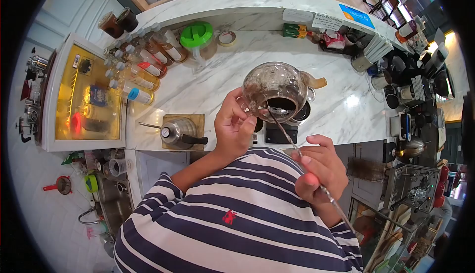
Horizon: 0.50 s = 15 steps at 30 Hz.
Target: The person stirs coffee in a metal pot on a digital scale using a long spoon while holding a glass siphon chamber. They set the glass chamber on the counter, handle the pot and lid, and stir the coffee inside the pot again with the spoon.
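Observation:
My left hand (234,127) is closed on a round glass pot (269,77), holding it tilted above the counter with its mouth facing me. Dark brown residue clings to the inside of the glass, and an amber-coloured part sticks out on its right. In my right hand (321,171) is a long thin metal bar spoon (288,137), gripped between thumb and fingers. The spoon's far end reaches into the pot's mouth; its tip is hard to make out. Beneath the pot sits a black scale (282,134), partly hidden by the pot and my body.
A gooseneck kettle (175,132) stands on a wooden board at left. Several bottles (148,65) and a green-lidded pitcher (197,38) line the back left, with a tape roll (227,38) beside them. A yellow-lit cabinet (94,99) borders the left; an espresso machine (413,189) is at right.

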### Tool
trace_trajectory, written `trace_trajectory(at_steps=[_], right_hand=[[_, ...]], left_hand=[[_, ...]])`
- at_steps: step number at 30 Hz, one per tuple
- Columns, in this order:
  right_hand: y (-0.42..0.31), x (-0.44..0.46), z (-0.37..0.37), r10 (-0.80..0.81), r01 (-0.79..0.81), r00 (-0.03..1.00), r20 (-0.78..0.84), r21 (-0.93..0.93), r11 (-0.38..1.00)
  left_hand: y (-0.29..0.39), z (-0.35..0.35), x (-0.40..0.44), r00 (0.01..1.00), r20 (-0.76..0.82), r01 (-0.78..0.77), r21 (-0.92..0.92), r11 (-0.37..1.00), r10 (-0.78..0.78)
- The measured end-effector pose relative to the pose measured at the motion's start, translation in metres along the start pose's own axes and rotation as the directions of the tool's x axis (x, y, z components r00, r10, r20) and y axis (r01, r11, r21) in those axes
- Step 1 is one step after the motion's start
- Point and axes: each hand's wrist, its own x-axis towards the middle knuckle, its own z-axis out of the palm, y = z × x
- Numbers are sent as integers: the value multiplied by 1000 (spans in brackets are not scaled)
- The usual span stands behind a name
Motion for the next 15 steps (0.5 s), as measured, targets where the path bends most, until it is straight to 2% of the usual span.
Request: trace_trajectory(at_steps=[6, 9, 12, 15], right_hand=[[17, -27, 5, 56, -49, 988, -143, 56, 997], [20, -33, 8, 84, -64, 974, -211, 99, 993], [22, -35, 9, 112, -78, 957, -267, 135, 988], [22, -37, 8, 163, -119, 942, -294, 164, 979]], left_hand=[[-7, 3, 0, 999, -32, 47, 78, 996, -44], [-12, -3, -2, 998, 41, 29, 207, 978, -38], [-11, 6, 0, 995, -20, 99, 83, 992, -98], [-9, 12, 4, 996, -12, 90, 103, 991, -89]])
